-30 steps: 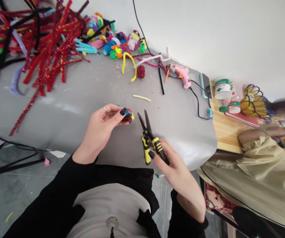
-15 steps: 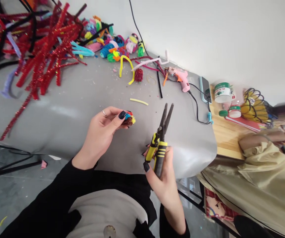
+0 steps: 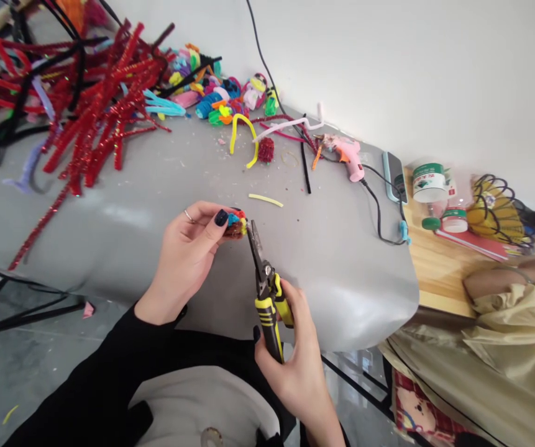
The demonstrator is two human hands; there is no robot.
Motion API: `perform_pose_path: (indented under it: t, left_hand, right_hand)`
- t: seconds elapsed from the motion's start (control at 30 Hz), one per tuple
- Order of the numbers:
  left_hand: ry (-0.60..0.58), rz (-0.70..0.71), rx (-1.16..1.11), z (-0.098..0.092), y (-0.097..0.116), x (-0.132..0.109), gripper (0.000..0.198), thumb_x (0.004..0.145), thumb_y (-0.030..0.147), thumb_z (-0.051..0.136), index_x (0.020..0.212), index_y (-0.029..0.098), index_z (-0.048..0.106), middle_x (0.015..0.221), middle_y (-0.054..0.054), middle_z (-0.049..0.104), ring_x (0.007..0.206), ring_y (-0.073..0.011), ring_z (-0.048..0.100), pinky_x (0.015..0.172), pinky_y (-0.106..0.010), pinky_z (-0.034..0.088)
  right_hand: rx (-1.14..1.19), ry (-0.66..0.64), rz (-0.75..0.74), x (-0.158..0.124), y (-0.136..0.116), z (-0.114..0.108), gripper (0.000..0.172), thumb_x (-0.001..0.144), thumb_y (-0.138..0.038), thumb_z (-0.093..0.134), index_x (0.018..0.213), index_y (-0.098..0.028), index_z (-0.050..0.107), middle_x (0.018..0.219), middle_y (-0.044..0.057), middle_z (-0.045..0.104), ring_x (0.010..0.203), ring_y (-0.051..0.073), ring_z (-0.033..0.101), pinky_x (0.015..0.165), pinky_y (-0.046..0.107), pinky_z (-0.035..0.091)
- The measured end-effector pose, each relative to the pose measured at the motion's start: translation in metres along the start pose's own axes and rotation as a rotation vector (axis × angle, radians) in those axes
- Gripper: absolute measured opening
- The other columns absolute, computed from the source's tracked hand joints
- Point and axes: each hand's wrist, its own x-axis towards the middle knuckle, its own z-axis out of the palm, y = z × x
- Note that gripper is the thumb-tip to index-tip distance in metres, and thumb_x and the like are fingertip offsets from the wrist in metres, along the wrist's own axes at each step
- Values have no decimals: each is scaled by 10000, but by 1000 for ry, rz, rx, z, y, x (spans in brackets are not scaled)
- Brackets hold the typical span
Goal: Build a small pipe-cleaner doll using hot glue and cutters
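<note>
Between the thumb and fingers of my left hand [image 3: 192,251] is a small pipe-cleaner piece [image 3: 237,225] in blue, red, yellow and brown. Part of it is hidden behind my fingers. My right hand [image 3: 290,354] grips a pair of pliers [image 3: 267,292] by its black and yellow handles. The jaws point up and left, with their tips right at the yellow end of the piece; whether they touch it I cannot tell. Beyond my hands a short pale yellow strip [image 3: 266,200] lies on the grey tabletop [image 3: 192,174].
Red tinsel pipe cleaners [image 3: 94,112] pile up at the left, beside small colourful figures [image 3: 214,102]. A pink glue gun [image 3: 351,155] and a phone [image 3: 394,177] lie at the back right. Bottles and a yellow basket [image 3: 495,211] stand farther right, near another person's sleeve [image 3: 514,304].
My right hand has brought the pliers left, turning the jaws toward the piece in my left hand. The jaws are closer together. The view has shifted slightly.
</note>
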Motion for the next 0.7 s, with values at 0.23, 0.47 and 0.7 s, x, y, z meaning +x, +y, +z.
perform_pose_path:
  t: [0.23, 0.47, 0.7]
  left_hand:
    - [21, 39, -67, -1, -3, 0, 345, 710, 455, 1021, 855, 224, 809, 869, -11, 816, 756, -130, 754, 725, -227, 644]
    - [29, 54, -69, -3, -2, -1, 347, 691, 449, 1031, 836, 222, 813, 853, -10, 821, 740, -131, 757, 699, -228, 640]
    - [13, 23, -99, -6, -1, -2, 335, 674, 434, 1043, 818, 229, 821, 833, 5, 821, 723, -106, 752, 671, -182, 631]
  right_hand:
    - [-17, 68, 2, 4, -1, 4, 714, 830, -142, 687, 1514, -269, 527, 1330, 94, 685, 942, 170, 721, 796, 265, 655]
    - [6, 84, -20, 4, 2, 6, 674, 845, -155, 705, 1503, -229, 574, 1280, 98, 746, 869, 166, 752, 700, 248, 652]
    - [-11, 126, -22, 2, 4, 7, 635, 838, -145, 685, 1467, -212, 626, 1253, 99, 783, 943, 192, 799, 676, 233, 656]
